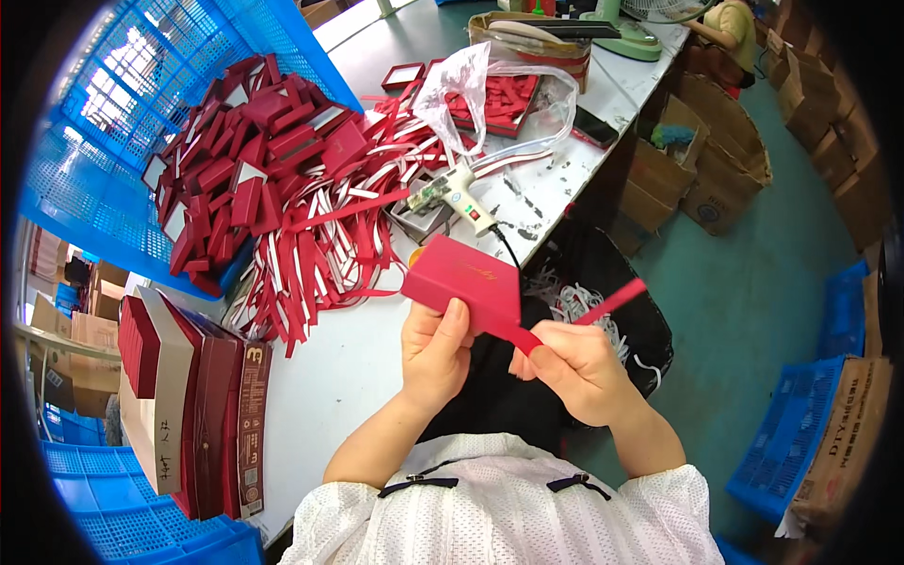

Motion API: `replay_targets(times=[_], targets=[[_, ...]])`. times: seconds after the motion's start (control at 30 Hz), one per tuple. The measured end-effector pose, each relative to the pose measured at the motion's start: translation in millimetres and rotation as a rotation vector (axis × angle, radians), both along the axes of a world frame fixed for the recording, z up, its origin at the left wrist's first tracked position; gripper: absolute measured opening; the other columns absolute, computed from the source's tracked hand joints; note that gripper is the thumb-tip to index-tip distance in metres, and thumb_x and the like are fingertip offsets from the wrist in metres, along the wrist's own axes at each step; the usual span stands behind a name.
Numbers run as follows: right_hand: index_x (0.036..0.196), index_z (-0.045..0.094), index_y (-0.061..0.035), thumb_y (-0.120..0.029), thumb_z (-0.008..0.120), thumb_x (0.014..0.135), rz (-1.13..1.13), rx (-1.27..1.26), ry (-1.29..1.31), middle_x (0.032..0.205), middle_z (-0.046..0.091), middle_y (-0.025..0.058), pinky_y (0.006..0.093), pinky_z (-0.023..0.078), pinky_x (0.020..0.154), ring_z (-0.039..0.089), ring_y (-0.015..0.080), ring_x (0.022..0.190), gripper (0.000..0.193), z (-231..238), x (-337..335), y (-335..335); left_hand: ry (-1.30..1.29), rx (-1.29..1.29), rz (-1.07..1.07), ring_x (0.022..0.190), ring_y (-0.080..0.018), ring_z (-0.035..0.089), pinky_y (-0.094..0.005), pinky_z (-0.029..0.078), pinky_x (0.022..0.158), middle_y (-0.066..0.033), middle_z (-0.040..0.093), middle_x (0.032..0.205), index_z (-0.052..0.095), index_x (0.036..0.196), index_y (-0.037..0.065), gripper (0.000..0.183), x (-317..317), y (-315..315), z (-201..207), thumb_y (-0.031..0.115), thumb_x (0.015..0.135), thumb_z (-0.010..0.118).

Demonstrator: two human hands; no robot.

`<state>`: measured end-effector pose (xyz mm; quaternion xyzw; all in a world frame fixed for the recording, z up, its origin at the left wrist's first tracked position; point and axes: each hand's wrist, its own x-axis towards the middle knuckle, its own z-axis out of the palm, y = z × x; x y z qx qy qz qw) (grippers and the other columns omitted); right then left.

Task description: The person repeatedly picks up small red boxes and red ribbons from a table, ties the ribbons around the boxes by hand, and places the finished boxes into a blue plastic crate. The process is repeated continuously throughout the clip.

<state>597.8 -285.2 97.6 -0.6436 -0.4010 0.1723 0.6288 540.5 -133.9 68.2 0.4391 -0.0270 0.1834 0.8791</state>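
1. The left hand [435,347] gripped a flat red box [463,282] by its lower edge, its fingers closed on it with the thumb pressed on the top face.
2. The box was held in the air just off the table's [358,358] front edge, above a black bin [650,320] of white scraps.
3. The right hand [574,365] pinched a red ribbon [603,306] between thumb and closed fingers; the ribbon ran from the box's lower corner up to the right.
4. On the table behind lay a glue gun [461,196], a heap of red and white strips [320,245] and a clear plastic bag [471,89].
5. A blue crate [113,141] full of small red boxes stood tilted at the left.
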Motion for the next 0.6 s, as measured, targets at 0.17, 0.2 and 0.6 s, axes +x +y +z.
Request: replay_targets(times=[0.17, 0.2, 0.6], targets=[[0.053, 0.043, -0.0001, -0.007, 0.050, 0.076, -0.084, -0.087, -0.323, 0.050, 0.040, 0.0108, 0.0339, 0.036, 0.050, 0.041, 0.0273, 0.048, 0.025, 3.4, 3.5, 8.6, -0.018, -0.023, -0.032, 0.093, -0.0253, 0.053, -0.0361, 0.044, 0.079, -0.0155, 0.050, 0.105, 0.038, 0.109, -0.001, 0.029, -3.9, -3.0, -2.0, 0.017, 0.089, 0.029], [0.052, 0.042, -0.0003, -0.007, 0.050, 0.075, -0.088, -0.070, -0.339, 0.050, 0.040, 0.0106, 0.0343, 0.036, 0.052, 0.041, 0.0274, 0.049, 0.025, 4.2, 3.2, 9.4, 0.003, -0.020, -0.032, 0.091, -0.0228, 0.053, -0.0339, 0.044, 0.078, -0.0138, 0.050, 0.103, 0.039, 0.109, -0.001, 0.029, -4.4, -3.4, 0.3, 0.019, 0.089, 0.028], [0.053, 0.045, 0.0001, -0.004, 0.051, 0.070, -0.068, -0.013, -0.319, 0.053, 0.044, 0.0111, 0.0351, 0.040, 0.065, 0.046, 0.0272, 0.053, 0.019, 6.5, -0.4, 9.1, 0.045, -0.047, -0.017, 0.092, -0.0211, 0.052, -0.0326, 0.043, 0.079, -0.0130, 0.051, 0.103, 0.039, 0.107, -0.001, 0.033, -12.6, -6.8, 11.6, 0.024, 0.090, 0.025]])
